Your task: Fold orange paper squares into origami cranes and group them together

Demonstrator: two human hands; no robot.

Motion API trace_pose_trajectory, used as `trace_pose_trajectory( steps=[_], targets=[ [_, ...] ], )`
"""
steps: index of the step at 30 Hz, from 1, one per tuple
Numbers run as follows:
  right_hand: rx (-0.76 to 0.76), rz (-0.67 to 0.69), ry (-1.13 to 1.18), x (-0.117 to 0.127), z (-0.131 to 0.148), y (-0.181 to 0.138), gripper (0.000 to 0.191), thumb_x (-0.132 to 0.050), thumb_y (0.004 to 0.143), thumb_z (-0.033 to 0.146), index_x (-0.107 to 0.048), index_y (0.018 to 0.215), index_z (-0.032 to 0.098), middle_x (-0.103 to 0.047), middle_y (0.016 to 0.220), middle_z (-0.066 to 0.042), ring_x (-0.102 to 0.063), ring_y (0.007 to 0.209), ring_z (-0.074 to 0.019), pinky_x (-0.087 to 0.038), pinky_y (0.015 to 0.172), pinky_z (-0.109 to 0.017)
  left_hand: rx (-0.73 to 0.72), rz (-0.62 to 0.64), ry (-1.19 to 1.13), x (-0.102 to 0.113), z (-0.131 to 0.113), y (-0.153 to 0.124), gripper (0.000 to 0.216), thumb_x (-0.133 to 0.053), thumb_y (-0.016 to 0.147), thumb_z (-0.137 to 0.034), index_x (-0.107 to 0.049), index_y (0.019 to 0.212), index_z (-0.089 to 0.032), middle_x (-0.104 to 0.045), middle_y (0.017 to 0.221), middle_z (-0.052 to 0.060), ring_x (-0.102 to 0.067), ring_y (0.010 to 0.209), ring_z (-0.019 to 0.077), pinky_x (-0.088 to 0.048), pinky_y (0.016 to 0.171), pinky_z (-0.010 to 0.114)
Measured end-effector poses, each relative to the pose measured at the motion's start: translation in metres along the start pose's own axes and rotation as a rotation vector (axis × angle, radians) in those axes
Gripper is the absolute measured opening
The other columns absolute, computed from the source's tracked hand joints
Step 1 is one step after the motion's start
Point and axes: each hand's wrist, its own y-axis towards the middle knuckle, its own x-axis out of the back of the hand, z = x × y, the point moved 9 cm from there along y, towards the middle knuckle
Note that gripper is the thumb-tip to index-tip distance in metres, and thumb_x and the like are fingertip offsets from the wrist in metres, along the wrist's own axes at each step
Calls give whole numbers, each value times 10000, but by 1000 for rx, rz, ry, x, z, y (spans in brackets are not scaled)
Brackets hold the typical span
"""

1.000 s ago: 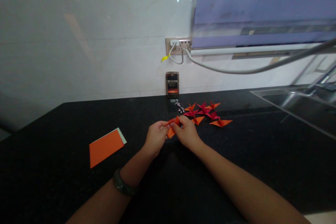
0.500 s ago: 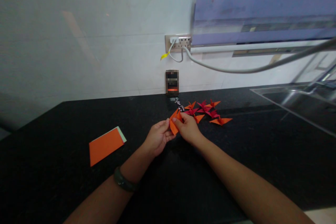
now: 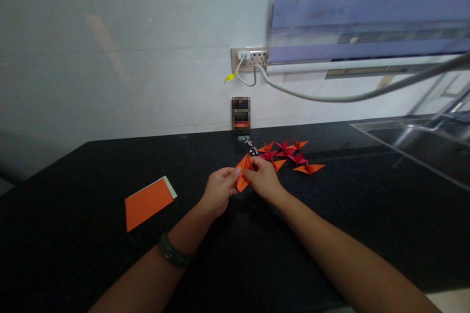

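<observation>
Between my two hands is a piece of folded orange paper (image 3: pixel 242 182), held above the dark counter. My left hand (image 3: pixel 219 190) pinches its left side, the thumb lying on top. My right hand (image 3: pixel 265 177) grips the right side with its fingers closed. Part of the paper is hidden behind my fingers. Just beyond my right hand, several folded paper cranes (image 3: pixel 284 148) in orange and red lie in a loose group. One orange crane (image 3: pixel 309 169) sits at the near right of that group.
A stack of orange paper (image 3: pixel 149 205) with a pale green sheet lies to the left on the black counter (image 3: pixel 88 264). A phone-like device (image 3: pixel 241 113), pixelated, leans on the wall with a patterned strap. Sink (image 3: pixel 411 142) at right; a cable (image 3: pixel 323 98) runs from the socket.
The folded paper has turned slightly and looks narrower. My left thumb has moved further onto it, and the left fingers beneath have drawn in. The other things stay where they were.
</observation>
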Motion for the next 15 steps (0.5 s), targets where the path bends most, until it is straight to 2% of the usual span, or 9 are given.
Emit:
trace_pose_trajectory(
  steps=[7, 12, 15],
  targets=[
    [-95, 11, 146, -3, 2, -3, 108, -552, 646, 264, -540, 662, 159, -514, 516, 42, -436, 404, -77, -343, 378, -193, -74, -35, 30, 1, -7, -1, 284, -699, 588, -366, -607, 687, -116, -614, 574, 22, -553, 496, 110, -430, 488, 223],
    [-108, 21, 210, -5, 8, -6, 127, -561, 652, 283, -570, 668, 157, -547, 544, 27, -467, 426, -86, -376, 389, -204, -119, -105, 85, 8, -9, 1, 252, -673, 617, -365, -592, 653, -129, -596, 543, 7, -537, 465, 104, -399, 454, 209],
    [-117, 29, 223, -5, 8, -6, 132, -583, 643, 279, -595, 666, 150, -562, 547, 22, -468, 429, -82, -381, 398, -203, -135, -79, 124, 6, -12, 0, 246, -681, 612, -348, -579, 676, -133, -602, 544, 3, -558, 476, 115, -420, 464, 216]
  ],
)
